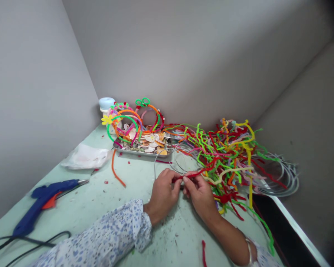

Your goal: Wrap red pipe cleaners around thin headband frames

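Note:
Near the middle of the table, a red pipe cleaner (208, 169) runs between my two hands. My left hand (166, 187) pinches it between thumb and fingers. Close beside it, my right hand (198, 189) grips the same red stem, thumb pressed on top. One end of the stem stretches up and right toward a tangled heap of colourful pipe cleaners (225, 148). A loop of thin grey wire (156, 163) lies just behind my fingers. What sits inside my left fingers is partly hidden.
A metal tray (144, 152) holds shells and decorated headbands (125, 116). On the left lie a blue glue gun (36, 207) with its cord and a plastic bag (86, 157). Coiled wire (291, 181) and a dark flat object (281, 226) are at the right. An orange pipe cleaner (115, 170) lies in front of the tray.

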`<control>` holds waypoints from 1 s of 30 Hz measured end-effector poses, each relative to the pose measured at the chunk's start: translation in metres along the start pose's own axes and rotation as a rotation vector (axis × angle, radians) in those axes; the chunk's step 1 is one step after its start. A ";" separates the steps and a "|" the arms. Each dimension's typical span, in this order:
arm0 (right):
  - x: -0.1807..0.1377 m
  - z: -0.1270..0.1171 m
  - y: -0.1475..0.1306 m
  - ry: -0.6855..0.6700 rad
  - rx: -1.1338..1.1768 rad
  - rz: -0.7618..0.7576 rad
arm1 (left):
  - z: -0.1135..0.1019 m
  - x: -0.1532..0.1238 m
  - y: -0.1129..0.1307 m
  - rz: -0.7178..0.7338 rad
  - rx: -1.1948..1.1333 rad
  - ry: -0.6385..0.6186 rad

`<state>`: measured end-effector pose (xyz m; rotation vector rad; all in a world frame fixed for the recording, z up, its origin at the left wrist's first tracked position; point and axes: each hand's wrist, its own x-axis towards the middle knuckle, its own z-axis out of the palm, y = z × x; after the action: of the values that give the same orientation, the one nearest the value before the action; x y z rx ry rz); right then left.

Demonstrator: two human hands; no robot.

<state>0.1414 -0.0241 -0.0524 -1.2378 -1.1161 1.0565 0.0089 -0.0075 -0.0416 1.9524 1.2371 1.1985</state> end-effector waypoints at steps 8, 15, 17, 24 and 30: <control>0.002 0.000 -0.004 -0.015 -0.017 0.039 | -0.002 -0.001 0.002 0.040 0.028 0.002; 0.003 -0.001 -0.005 -0.023 -0.016 0.048 | -0.002 0.000 0.002 0.055 0.029 0.010; 0.004 -0.001 -0.006 -0.025 -0.016 0.051 | -0.002 -0.001 0.002 0.056 0.027 0.016; 0.004 -0.001 -0.007 -0.027 -0.008 0.068 | -0.002 -0.001 0.002 0.052 0.029 0.017; 0.004 -0.002 -0.007 -0.035 -0.025 0.058 | -0.003 -0.001 0.002 0.056 0.016 0.030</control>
<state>0.1445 -0.0205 -0.0457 -1.2825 -1.1287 1.1150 0.0076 -0.0092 -0.0387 1.9996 1.2185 1.2529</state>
